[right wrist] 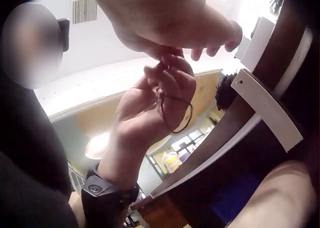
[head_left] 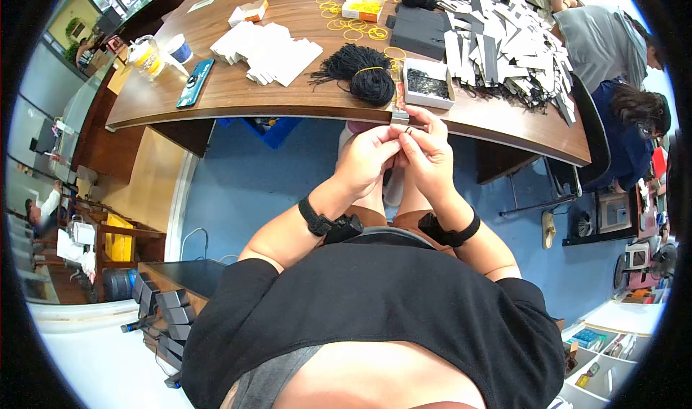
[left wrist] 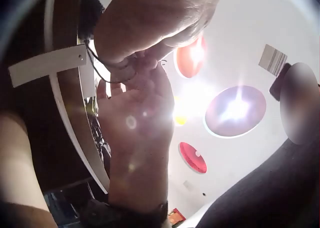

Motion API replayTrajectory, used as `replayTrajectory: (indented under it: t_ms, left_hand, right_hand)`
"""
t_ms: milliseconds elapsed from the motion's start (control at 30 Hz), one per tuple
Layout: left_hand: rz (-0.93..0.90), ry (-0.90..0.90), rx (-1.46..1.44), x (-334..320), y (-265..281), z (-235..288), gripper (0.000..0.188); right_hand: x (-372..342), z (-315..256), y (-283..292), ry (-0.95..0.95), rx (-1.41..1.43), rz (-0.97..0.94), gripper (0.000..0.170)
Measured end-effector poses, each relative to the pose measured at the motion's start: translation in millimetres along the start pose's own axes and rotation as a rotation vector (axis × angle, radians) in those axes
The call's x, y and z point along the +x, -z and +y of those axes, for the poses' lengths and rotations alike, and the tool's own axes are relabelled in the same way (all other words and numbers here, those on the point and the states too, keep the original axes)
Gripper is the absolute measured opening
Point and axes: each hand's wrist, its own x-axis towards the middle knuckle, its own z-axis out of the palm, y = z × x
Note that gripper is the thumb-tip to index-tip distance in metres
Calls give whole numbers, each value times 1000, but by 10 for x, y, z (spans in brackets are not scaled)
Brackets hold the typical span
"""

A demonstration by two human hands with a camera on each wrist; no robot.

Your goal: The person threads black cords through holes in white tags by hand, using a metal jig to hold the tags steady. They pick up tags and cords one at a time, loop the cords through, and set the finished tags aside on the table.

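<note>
Both hands meet just off the table's front edge. My left hand (head_left: 366,157) pinches a thin black cord (right wrist: 191,119) between thumb and fingertips; a loop of it hangs from those fingers in the right wrist view. My right hand (head_left: 430,155) pinches the same cord close beside, fingertips nearly together. In the left wrist view the cord runs to the holed end of a white tag (left wrist: 47,67). That tag juts out past the table edge, near the fingers. The fingers partly hide the cord ends.
On the table (head_left: 281,106) lie a black cord bundle (head_left: 360,74), a white box of small black pieces (head_left: 428,83), blank white cards (head_left: 267,52) and a heap of tags (head_left: 504,41). Yellow rubber bands (head_left: 353,28), a phone (head_left: 195,83) and cups (head_left: 179,49) are farther off.
</note>
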Motion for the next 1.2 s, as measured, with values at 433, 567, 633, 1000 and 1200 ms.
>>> replayTrajectory:
  t_ms: [433, 567, 633, 1000, 1200]
  left_hand:
    - [293, -133, 452, 99, 88, -15, 10]
    - [269, -95, 435, 101, 13, 22, 11]
    - [272, -19, 356, 81, -19, 86, 12]
    - [326, -63, 375, 128, 61, 143, 12]
    - [313, -438, 788, 133, 136, 119, 10]
  right_hand:
    - [1055, 346, 523, 52, -870, -211, 17]
    - [1301, 963, 499, -119, -1239, -455, 12]
    - [1285, 914, 451, -29, -1315, -430, 11]
    - [1175, 792, 537, 318, -736, 80, 14]
    - [723, 111, 457, -445, 378, -106, 44]
